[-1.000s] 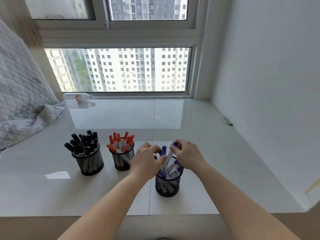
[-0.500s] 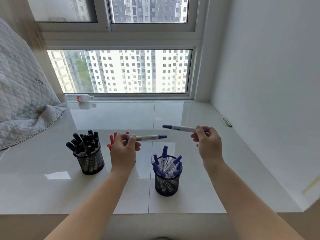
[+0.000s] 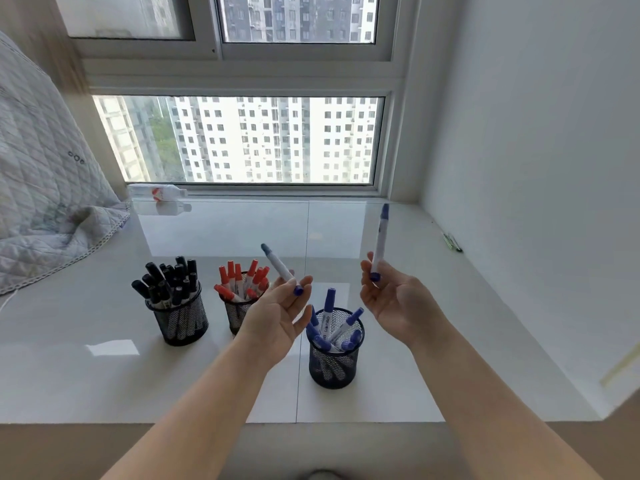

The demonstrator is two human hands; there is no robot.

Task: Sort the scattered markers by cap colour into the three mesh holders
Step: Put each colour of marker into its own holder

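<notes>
Both hands are raised palm-up above the glossy white table (image 3: 104, 375), each pinching a white marker with a blue cap at its lower end. Fingertips of the left hand (image 3: 273, 320) grip the left blue-capped marker (image 3: 280, 267), which leans up to the left; the right hand (image 3: 398, 303) grips the right blue-capped marker (image 3: 380, 242), nearly upright. Below and between them stands the black mesh holder of blue-capped markers (image 3: 334, 362). To its left are the mesh holder of red-capped markers (image 3: 239, 315) and the mesh holder of black-capped markers (image 3: 181, 318).
</notes>
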